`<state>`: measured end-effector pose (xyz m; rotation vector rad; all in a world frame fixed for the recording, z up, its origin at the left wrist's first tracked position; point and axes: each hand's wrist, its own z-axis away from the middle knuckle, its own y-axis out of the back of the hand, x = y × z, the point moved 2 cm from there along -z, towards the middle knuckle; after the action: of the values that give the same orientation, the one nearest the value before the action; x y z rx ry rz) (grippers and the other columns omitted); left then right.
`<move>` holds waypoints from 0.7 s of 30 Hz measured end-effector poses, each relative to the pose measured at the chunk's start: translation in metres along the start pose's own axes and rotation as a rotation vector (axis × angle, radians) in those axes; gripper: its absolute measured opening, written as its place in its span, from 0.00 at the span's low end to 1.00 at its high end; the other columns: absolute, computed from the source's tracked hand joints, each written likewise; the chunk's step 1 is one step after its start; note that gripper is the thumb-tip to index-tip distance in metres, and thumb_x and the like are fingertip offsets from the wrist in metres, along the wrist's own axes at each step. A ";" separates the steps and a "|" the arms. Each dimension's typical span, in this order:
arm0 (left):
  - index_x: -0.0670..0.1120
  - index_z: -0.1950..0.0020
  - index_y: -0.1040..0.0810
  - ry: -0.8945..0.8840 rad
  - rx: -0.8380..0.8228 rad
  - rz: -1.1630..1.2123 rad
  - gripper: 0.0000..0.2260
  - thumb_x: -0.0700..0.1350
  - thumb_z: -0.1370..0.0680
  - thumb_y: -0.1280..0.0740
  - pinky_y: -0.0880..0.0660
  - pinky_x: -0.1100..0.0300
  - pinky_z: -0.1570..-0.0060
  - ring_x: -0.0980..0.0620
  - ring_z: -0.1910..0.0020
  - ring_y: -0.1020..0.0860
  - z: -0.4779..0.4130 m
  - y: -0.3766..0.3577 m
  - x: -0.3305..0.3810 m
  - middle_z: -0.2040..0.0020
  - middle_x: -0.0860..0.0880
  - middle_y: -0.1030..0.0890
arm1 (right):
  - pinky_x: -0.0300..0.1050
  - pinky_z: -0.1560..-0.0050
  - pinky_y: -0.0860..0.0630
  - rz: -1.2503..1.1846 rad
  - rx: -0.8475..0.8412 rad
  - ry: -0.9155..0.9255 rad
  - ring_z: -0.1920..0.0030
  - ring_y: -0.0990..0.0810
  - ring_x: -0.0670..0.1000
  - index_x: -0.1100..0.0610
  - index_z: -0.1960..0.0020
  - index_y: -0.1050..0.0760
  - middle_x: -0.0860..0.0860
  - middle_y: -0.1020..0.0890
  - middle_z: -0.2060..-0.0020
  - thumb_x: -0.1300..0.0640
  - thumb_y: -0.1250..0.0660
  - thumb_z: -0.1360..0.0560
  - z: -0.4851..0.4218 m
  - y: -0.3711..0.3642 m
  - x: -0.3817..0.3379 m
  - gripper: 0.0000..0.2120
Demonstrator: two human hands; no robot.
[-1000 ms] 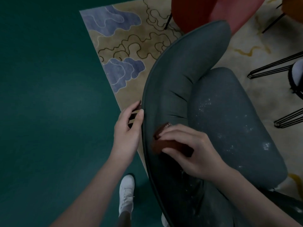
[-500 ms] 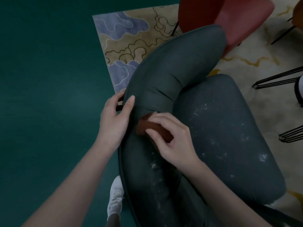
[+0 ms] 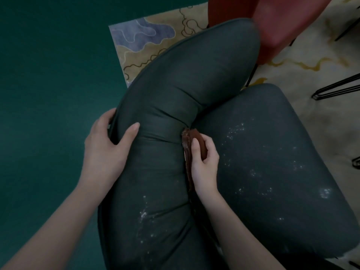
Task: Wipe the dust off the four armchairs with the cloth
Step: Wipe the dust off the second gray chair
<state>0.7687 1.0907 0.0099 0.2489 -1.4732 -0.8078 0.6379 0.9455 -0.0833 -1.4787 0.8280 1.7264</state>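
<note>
A dark grey-green armchair (image 3: pixel 194 78) fills the middle of the view, with white dust specks on its seat cushion (image 3: pixel 272 162) and on the lower backrest. My right hand (image 3: pixel 204 164) holds a folded brown cloth (image 3: pixel 196 141) pressed into the crease between backrest and seat. My left hand (image 3: pixel 109 145) grips the outer edge of the backrest, thumb on the inner face. A red armchair (image 3: pixel 272 22) stands just beyond, at the top right.
A patterned beige and blue rug (image 3: pixel 148 41) lies under the chairs, bordered by dark green floor (image 3: pixel 48 94) on the left. Black wire legs (image 3: pixel 335 90) of other furniture stand at the right edge.
My right hand has slid the cloth from the backrest's inner face down into the seat crease. My left hand has shifted its hold along the backrest edge. The view has moved closer.
</note>
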 end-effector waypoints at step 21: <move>0.64 0.35 0.27 -0.046 0.047 0.101 0.25 0.67 0.31 0.33 0.27 0.51 0.36 0.60 0.39 0.22 -0.004 -0.003 -0.017 0.38 0.61 0.21 | 0.43 0.46 0.25 0.154 -0.154 -0.488 0.47 0.21 0.49 0.51 0.45 0.25 0.49 0.19 0.48 0.53 0.38 0.18 -0.018 -0.009 0.168 0.05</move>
<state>0.7729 1.0979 -0.0057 0.1911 -1.5366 -0.7026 0.6393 0.9529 -0.2526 -1.0311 0.5671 2.1854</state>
